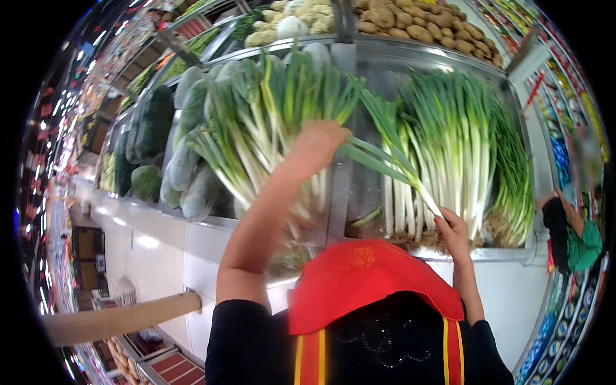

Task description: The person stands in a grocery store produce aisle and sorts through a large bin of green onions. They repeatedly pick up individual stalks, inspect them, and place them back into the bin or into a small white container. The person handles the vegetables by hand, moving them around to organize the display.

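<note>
My right hand grips a large green onion low on its white stalk, near the root end. The stalk tilts up and left, and its green leaves fan towards my left hand. That hand is bent over the left pile of large green onions, beside a leaf tip; blur and the turned wrist hide whether its fingers hold anything. To the right, more large green onions lie side by side in a metal display bin, roots towards me. Thinner scallions lie along the bin's right wall.
A metal divider separates the two bins. Winter melons lie left of the onions. Potatoes and cauliflower sit behind. A wooden post stands at lower left. Another person is by the right-hand shelves.
</note>
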Motion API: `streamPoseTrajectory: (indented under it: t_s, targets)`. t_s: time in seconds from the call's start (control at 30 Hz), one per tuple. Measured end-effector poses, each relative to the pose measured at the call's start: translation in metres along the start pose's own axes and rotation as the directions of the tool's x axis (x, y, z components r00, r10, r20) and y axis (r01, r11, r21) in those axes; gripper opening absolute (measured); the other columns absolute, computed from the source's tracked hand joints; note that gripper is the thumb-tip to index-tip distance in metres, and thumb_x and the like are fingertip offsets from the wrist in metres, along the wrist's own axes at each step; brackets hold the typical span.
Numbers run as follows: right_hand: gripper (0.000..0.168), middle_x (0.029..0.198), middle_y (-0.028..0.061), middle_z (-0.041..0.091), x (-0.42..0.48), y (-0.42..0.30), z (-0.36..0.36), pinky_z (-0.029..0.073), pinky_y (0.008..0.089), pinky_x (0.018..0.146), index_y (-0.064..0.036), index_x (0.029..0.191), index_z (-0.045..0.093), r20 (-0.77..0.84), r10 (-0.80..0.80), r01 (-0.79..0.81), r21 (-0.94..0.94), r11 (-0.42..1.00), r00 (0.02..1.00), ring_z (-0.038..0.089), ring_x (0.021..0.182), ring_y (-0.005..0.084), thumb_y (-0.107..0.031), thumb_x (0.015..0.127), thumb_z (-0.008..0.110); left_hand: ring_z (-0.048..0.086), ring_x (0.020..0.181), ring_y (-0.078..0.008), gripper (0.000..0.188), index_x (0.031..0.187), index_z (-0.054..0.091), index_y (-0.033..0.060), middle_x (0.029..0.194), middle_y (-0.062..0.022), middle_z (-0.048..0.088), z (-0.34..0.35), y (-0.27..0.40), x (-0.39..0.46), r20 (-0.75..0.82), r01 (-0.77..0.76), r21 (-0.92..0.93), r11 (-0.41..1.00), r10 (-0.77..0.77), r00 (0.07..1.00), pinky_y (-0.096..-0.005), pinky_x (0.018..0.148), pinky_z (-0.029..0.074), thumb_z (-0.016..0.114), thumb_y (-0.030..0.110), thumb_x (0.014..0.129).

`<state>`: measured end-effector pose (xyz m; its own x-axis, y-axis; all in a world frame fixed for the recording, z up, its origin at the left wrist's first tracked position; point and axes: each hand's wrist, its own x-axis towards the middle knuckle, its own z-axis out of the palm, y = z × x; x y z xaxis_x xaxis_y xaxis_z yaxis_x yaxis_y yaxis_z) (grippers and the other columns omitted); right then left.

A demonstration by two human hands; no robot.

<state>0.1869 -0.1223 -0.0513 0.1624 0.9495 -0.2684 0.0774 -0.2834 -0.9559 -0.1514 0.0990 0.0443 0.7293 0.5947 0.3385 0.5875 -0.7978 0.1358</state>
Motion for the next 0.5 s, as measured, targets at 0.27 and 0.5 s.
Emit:
streamPoseTrajectory:
  t_s: [0.27, 0.5]
  targets:
    - [0.022, 0.069, -0.0055, 0.051, -0.004, -0.012, -0.017, 0.032, 0.0194, 0.049, 0.0, 0.11, 0.065, 0.34, 0.149, -0.168, 0.028, 0.985, 0.928, 0.043, 0.056, 0.0033, -0.014, 0.093, 0.059, 0.061, 0.078, -0.031, 0.008, 0.088, 0.06, 0.0085, 0.081, -0.0099, 0.063, -0.014, 0.001, -0.053, 0.088, 0.071, -0.306, 0.949, -0.046, 0.995, -0.0407, 0.072, 0.046, 0.053, 0.01, 0.084]
    - [0.015, 0.062, -0.0042, 0.046, -0.012, 0.0, -0.042, 0.029, 0.0202, 0.045, -0.003, 0.097, 0.063, 0.146, 0.174, -0.189, 0.095, 0.977, 0.974, 0.04, 0.051, 0.0045, -0.015, 0.094, 0.054, 0.053, 0.069, -0.0131, 0.014, 0.094, 0.059, 0.0044, 0.08, -0.0051, 0.06, -0.054, -0.043, -0.123, -0.287, 0.151, -0.939, 0.31, -0.945, 0.158, -0.0274, 0.067, 0.044, 0.045, 0.007, 0.095]
